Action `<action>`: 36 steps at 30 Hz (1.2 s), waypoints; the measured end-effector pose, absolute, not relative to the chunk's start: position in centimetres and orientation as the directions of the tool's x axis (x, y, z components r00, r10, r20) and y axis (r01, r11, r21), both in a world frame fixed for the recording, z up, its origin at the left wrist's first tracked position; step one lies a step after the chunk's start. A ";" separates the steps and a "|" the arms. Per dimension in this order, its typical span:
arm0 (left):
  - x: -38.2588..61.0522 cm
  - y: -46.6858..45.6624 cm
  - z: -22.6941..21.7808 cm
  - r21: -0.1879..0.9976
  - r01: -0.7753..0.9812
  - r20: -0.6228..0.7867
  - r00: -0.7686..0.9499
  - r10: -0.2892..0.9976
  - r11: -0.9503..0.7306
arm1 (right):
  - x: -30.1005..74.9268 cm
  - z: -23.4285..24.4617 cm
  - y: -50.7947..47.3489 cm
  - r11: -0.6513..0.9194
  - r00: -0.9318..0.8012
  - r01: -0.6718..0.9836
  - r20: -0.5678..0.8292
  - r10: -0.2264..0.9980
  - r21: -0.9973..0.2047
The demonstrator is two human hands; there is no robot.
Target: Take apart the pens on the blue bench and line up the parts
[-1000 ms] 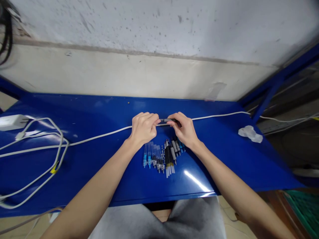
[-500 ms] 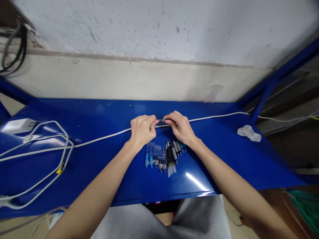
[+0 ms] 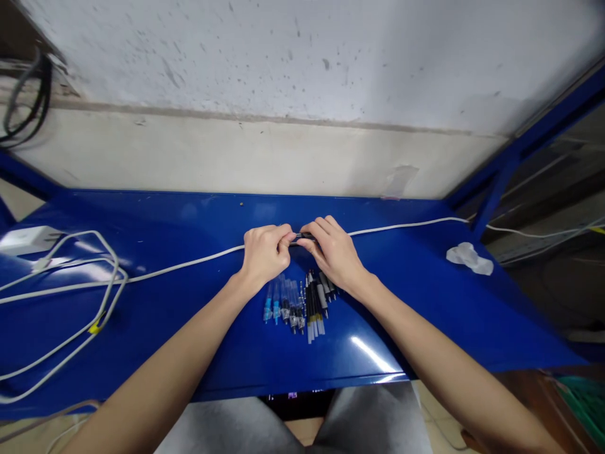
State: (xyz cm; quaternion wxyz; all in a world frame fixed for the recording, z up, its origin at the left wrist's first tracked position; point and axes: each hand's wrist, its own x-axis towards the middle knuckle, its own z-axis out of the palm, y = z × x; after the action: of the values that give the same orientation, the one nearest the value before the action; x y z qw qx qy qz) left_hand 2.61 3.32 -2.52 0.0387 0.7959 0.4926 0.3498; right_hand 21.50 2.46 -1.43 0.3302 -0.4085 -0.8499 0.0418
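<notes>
The left hand (image 3: 265,255) and right hand (image 3: 332,252) have drawn closer together, and the view has swung slightly, so the pens now sit a little further left. Nearest, on the blue counter (image 3: 236,372), a tight row of pens (image 3: 300,309) lies just below the hands, with the right wrist close above them. The fingers (image 3: 283,234) of both hands are closed narrowly, pinching a small black piece (image 3: 305,236) between them. It sits right at the white cable (image 3: 189,259), though I cannot tell whether it is fixed on it. The cable runs across the counter to looped cords (image 3: 80,296) and a white charger (image 3: 26,240) at left. A crumpled plastic bag (image 3: 469,258) lies at right, before the far wall (image 3: 283,157).
</notes>
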 end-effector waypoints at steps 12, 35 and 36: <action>2.7 3.0 -2.5 0.374 0.756 0.542 0.292 0.788 -0.537 | 21.8 -1.2 2.6 0.694 -0.468 0.687 0.600 0.649 -0.216; 2.3 4.4 -3.2 0.266 0.742 0.609 0.366 0.704 -0.615 | 22.2 -2.3 3.4 0.691 -0.453 0.678 0.598 0.661 -0.251; 2.3 4.4 -3.2 0.279 0.737 0.608 0.361 0.707 -0.616 | 22.2 -2.4 3.4 0.702 -0.449 0.667 0.616 0.648 -0.252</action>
State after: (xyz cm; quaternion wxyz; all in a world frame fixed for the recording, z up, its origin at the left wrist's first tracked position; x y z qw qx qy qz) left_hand 2.27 4.42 -3.19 -0.0207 0.8247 0.4376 0.3576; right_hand 22.21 3.39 -2.36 0.3558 -0.3861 -0.8510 -0.0135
